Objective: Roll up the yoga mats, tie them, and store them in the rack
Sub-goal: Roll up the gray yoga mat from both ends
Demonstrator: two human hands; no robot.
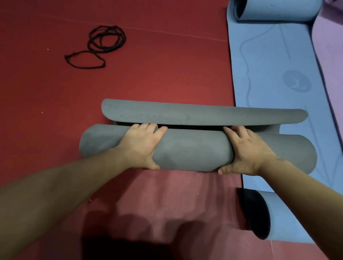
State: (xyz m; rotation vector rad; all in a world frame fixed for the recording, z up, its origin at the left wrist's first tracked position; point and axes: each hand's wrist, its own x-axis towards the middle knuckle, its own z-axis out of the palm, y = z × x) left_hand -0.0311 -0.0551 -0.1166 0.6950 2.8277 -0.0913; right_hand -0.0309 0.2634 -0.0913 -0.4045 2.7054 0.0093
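Both outstretched: left hand [141, 146], right hand [247, 153] grip grey mat [191, 150], fingers [147, 127] curled over.

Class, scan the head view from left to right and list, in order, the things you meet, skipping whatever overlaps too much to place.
black cord → left hand → right hand → purple mat. Left out: the grey mat that both hands grip, and the blue mat, since each overlaps others in the order.

Red floor covering [49, 93] fills the left and centre of view. A faint seam [132, 29] crosses it near the top. Small pale specks [42, 112] are scattered on it. A dark shadow [130, 247] lies at bottom centre.
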